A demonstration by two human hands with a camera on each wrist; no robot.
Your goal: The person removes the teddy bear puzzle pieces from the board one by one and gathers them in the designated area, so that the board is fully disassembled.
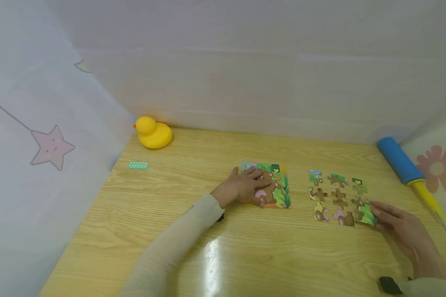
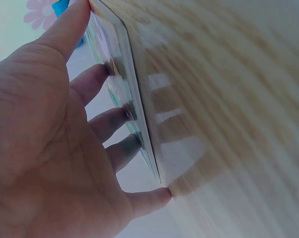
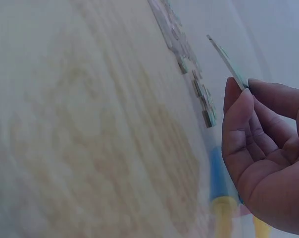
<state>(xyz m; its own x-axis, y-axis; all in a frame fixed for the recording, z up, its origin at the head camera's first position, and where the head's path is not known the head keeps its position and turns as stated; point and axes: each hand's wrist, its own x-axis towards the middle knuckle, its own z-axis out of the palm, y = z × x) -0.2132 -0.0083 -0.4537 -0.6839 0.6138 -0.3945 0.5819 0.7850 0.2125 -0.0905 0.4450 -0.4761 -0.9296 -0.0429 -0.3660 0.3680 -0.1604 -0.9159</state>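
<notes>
the left hand (image 1: 245,186) lies flat, fingers straight, pressing on the puzzle board (image 1: 273,185) near the middle of the bench (image 1: 245,251); the board lies flat, nearly square, its edges roughly in line with the bench's far edge. the right hand (image 1: 401,227) pinches a green puzzle piece (image 1: 366,215) at the near right corner of the loose pieces (image 1: 336,198), which are laid in rows just right of the board; in the right wrist view the piece tilts up off the wood. a yellow duck (image 1: 154,133), a small green block (image 1: 138,165) and a blue pump (image 1: 403,161) sit farther off.
</notes>
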